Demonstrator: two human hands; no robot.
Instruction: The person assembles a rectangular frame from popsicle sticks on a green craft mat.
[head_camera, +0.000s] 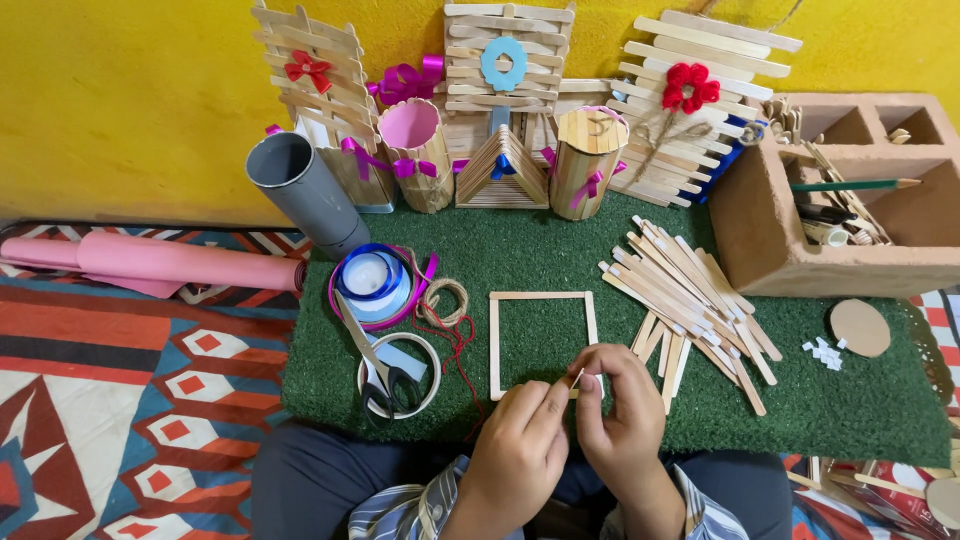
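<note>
Frame: a square of four flat wooden sticks (541, 343) lies on the green mat (850, 400); three sides are in plain view, while the near side sits under the fingers, so whether its corners are joined cannot be told.
Left hand: the left hand (520, 455) is pinched narrow, thumb and forefinger closed on a small pale scrap (577, 378) at the near edge of the square.
Right hand: the right hand (622, 425) is curled close, fingertips meeting the left hand's on the same scrap.
Supply: a loose heap of sticks (690, 300) lies just right of the square, many with white pads on their ends; small white bits (824, 352) are scattered by a cardboard disc (860, 327).
Tools: scissors (378, 360) rest on tape rolls (398, 375) to the left, beside twine (445, 298).
Done: finished stick holders and panels (500, 140) stand against the yellow wall (120, 100).
Left: by the look of it, only one flat outline so far, with most of the heap unused.
</note>
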